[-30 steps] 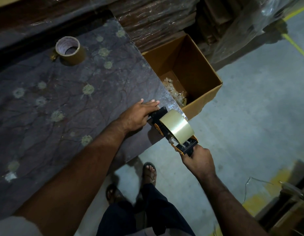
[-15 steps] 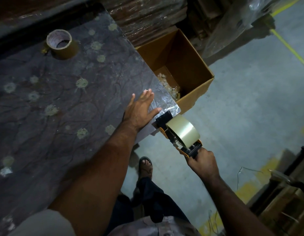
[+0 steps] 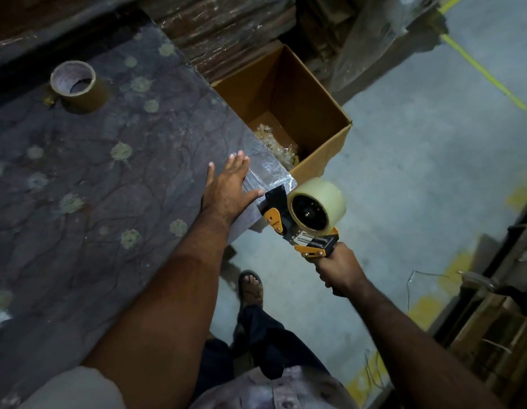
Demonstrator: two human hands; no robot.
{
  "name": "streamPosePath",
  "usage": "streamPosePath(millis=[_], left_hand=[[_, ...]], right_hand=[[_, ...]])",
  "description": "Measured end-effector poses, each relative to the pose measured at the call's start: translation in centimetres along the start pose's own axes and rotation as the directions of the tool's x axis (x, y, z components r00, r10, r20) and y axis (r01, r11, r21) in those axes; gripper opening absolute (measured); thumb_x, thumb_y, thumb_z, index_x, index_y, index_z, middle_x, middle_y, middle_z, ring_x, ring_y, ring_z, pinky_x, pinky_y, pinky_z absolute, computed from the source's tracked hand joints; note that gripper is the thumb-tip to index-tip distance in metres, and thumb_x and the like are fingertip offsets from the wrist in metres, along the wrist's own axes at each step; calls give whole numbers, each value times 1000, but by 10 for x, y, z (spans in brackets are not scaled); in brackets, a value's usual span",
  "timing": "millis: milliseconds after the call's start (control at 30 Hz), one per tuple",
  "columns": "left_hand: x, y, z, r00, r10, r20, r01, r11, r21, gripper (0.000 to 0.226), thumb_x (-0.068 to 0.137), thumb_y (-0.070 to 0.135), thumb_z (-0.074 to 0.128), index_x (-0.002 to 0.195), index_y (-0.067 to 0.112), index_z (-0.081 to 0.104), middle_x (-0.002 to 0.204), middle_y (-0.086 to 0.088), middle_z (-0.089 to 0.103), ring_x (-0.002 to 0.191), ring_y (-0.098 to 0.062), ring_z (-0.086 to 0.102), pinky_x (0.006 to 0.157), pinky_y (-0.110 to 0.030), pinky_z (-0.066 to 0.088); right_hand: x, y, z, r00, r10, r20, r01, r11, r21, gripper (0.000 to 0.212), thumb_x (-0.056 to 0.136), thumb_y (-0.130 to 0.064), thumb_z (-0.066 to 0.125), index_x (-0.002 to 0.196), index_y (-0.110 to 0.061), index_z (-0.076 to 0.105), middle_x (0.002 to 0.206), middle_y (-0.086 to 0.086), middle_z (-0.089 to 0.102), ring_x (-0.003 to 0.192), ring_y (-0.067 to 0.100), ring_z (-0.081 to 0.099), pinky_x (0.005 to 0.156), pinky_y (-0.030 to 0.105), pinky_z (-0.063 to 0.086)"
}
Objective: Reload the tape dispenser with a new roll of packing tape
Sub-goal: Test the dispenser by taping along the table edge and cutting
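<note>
Two hands are working: our right hand (image 3: 339,268) is wrapping its grip tight around the tape dispenser (image 3: 303,225) handle, just off the table (image 3: 79,187) corner, while our left hand (image 3: 226,187) is lying spread flat on the table. We are judging the dispenser rigid and light, its full clear roll (image 3: 316,205) slick and sticky-edged, best held by that handle.

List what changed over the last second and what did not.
The left hand let go of the orange-and-black tape dispenser's front and flattened on the tabletop's taped corner. The dispenser backed off the edge. The right hand still grips its handle; the clear tape roll stays mounted.
</note>
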State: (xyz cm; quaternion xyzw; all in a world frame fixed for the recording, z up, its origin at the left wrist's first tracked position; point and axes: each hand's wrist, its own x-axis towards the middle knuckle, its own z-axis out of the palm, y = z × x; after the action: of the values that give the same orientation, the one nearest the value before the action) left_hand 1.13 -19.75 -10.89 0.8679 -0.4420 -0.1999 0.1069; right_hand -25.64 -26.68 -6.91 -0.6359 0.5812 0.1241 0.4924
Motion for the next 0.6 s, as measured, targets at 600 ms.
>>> streamPosePath(millis=[600], left_hand=[[-17,-1,-23,993,95,68,-77,969,-233,65,99,21,58,158,17,29,170,-1,13,158,-23,3,127,-52,6]], right_hand=[[-30,27,1,999,25,39,-38,931,363,19,84,-12,69,70,-8,57,52,10,47,42,23,40,44,31,37]])
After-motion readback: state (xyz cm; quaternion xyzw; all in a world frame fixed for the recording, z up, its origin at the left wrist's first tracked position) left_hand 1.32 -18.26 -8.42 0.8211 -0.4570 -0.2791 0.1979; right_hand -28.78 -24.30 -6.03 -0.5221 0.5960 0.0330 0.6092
